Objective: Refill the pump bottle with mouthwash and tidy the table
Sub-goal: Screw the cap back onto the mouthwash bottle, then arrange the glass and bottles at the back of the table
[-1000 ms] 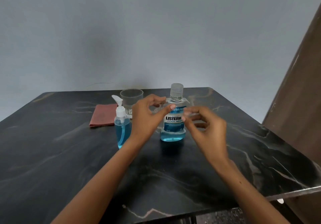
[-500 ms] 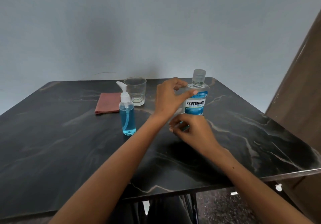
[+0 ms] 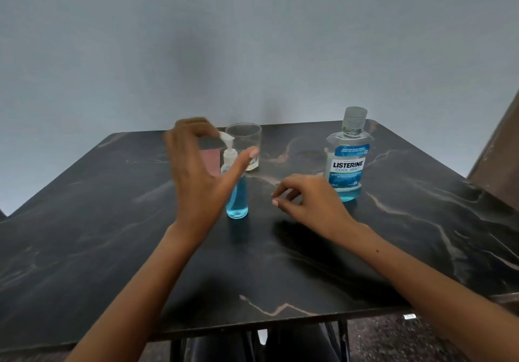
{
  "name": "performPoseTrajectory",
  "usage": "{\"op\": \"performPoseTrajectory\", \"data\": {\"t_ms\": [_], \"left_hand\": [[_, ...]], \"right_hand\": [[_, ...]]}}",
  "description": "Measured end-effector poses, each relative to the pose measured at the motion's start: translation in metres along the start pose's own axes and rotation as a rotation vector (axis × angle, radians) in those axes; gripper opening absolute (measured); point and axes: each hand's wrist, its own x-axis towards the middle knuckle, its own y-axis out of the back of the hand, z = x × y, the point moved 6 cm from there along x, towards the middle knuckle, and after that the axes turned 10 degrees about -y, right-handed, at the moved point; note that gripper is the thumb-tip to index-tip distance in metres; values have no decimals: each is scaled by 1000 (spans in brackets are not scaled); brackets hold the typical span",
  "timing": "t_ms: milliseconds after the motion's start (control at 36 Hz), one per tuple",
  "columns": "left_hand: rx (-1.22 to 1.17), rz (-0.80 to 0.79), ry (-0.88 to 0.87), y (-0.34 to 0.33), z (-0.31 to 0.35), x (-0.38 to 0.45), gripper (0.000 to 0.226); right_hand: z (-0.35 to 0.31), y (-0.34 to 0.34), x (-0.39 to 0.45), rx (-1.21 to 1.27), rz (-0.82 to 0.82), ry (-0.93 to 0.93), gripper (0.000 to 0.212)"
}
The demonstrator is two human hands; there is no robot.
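Left hand (image 3: 196,176): fingers spread, empty, at the pump bottle (image 3: 236,193).
Right hand (image 3: 311,204): loosely curled, empty, right of the pump bottle.
Mouthwash bottle (image 3: 348,159): capped, farther right.

left hand (image 3: 196,176): raised, fingers and thumb spread wide | right hand (image 3: 309,201): low, fingers loosely curled, empty

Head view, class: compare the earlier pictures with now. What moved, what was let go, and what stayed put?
The left hand let go of the mouthwash bottle and swung left, opening around the pump bottle. The right hand lowered, holding nothing. Glass and red cloth stayed put.
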Motion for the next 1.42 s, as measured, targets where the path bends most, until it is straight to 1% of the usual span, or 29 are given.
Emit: {"op": "performPoseTrajectory", "data": {"t_ms": [56, 111, 139, 167, 222, 250, 278, 361, 444, 500, 556, 611, 694, 861, 1028, 1111, 1222, 1417], "left_hand": [[-8, -69, 191, 3, -27, -9, 60], [-68, -226, 431, -3, -53, -24, 68], [-119, -320, 510, -7, -64, -32, 69], [-180, -417, 553, -13, -72, -38, 68], [-296, -604, 583, -24, -81, -48, 66], [-339, -669, 579, -27, -82, -51, 63], [-374, -701, 563, -30, -81, -53, 59], [-434, -695, 516, -34, -80, -54, 44], [-378, -651, 460, -35, -81, -53, 35], [-305, -593, 451, -32, -84, -51, 42], [-224, -535, 447, -26, -87, -49, 56], [-157, -490, 443, -20, -89, -47, 65], [-131, -445, 423, -16, -91, -45, 64], [-131, -428, 410, -17, -92, -45, 62], [-135, -428, 417, -16, -93, -45, 59], [-141, -429, 422, -17, -93, -44, 61], [-148, -432, 419, -17, -94, -43, 63], [-154, -438, 419, -18, -94, -44, 61]], "right_hand": [[-1, -4, 8, 23, 37, -25, 7], [-2, -8, 17, 44, 62, -53, 10], [-3, -10, 22, 57, 68, -67, 13], [-3, -13, 26, 69, 73, -81, 16], [-2, -17, 36, 88, 83, -114, 22], [-2, -19, 40, 99, 90, -135, 25], [-1, -21, 45, 113, 99, -156, 27], [3, -27, 57, 174, 116, -205, 36], [6, -34, 67, 205, 129, -230, 51], [9, -39, 73, 221, 143, -248, 58], [12, -44, 80, 237, 147, -268, 65], [16, -50, 86, 253, 151, -293, 70], [20, -58, 97, 276, 169, -337, 78], [21, -71, 116, 323, 191, -369, 93], [14, -82, 131, 341, 184, -333, 91], [11, -85, 136, 322, 208, -321, 91], [11, -85, 138, 290, 238, -310, 85], [18, -76, 124, 255, 193, -276, 84]]}}
